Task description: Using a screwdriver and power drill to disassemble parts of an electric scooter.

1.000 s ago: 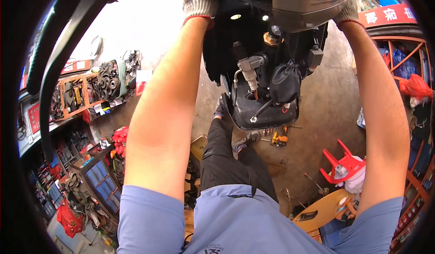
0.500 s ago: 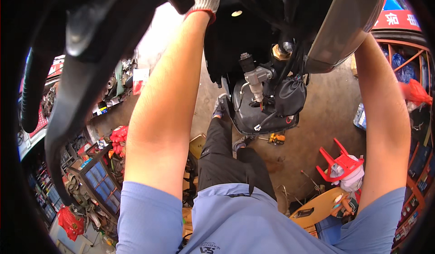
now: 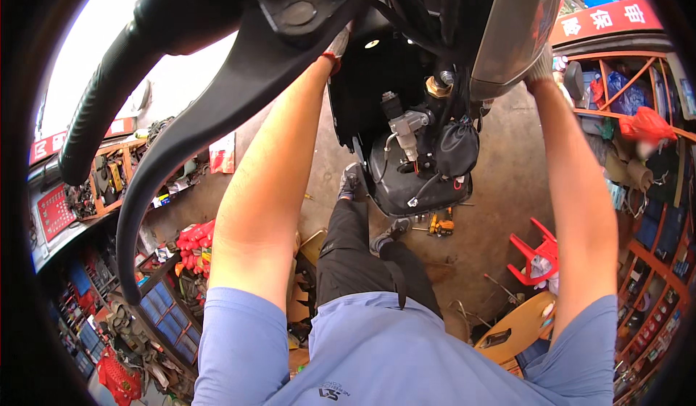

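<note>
Across the top of the frame, a large black scooter body panel is running from lower left to upper right. The gloved left hand is pressing its underside, fingers hidden. At upper right, the right hand is gripping a grey panel.

The gloved left hand is mostly hidden behind the curved black plastic body panel; the gloved right hand is partly hidden behind the grey metallic cover.
</note>
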Demonstrator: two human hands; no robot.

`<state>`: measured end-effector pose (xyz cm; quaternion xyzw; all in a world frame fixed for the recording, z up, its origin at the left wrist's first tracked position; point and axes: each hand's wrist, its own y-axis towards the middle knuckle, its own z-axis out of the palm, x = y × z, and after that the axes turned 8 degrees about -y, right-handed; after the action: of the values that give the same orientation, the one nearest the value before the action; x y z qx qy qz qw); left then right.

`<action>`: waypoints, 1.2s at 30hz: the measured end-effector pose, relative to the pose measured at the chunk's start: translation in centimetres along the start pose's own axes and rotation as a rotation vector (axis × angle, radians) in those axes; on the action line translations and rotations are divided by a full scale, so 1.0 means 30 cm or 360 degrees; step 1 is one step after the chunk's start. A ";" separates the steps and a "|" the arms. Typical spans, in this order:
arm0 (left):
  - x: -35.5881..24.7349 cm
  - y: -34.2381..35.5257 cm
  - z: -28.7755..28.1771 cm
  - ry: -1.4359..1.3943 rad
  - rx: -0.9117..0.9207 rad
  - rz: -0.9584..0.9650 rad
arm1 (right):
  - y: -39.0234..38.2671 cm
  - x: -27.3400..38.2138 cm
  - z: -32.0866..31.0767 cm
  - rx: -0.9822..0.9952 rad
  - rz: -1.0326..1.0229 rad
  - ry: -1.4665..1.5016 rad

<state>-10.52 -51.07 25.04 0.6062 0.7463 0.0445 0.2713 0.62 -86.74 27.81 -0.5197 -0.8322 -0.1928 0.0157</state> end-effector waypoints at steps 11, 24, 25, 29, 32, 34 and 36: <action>-0.147 -0.270 -0.273 -0.1615 -0.0440 -0.0662 | -0.506 0.327 -0.198 0.0039 0.0513 0.0801; -0.096 -0.247 -0.928 -0.3922 -0.0017 0.0269 | -0.491 0.479 -0.181 0.0350 0.0484 0.0367; -0.115 -0.255 -0.941 -0.3933 -0.0145 0.0157 | -0.493 0.479 -0.181 0.0314 0.0457 0.0355; -0.185 -0.275 -0.952 -0.3970 -0.0230 0.0112 | -0.492 0.492 -0.207 0.0378 0.0518 0.0379; -0.225 -0.298 -0.949 -0.3939 -0.0321 0.0189 | -0.481 0.502 -0.213 0.0372 0.0504 0.0341; -0.238 -0.294 -0.946 -0.4001 -0.0354 0.0171 | -0.488 0.497 -0.220 0.0363 0.0478 0.0365; -0.245 -0.300 -0.959 -0.3959 -0.0380 0.0076 | -0.497 0.490 -0.226 0.0352 0.0438 0.0391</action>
<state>-30.79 -52.71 48.49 0.2223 -0.0356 -0.4859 0.8445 -20.29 -82.15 32.86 -0.5962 -0.7612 -0.1583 0.2001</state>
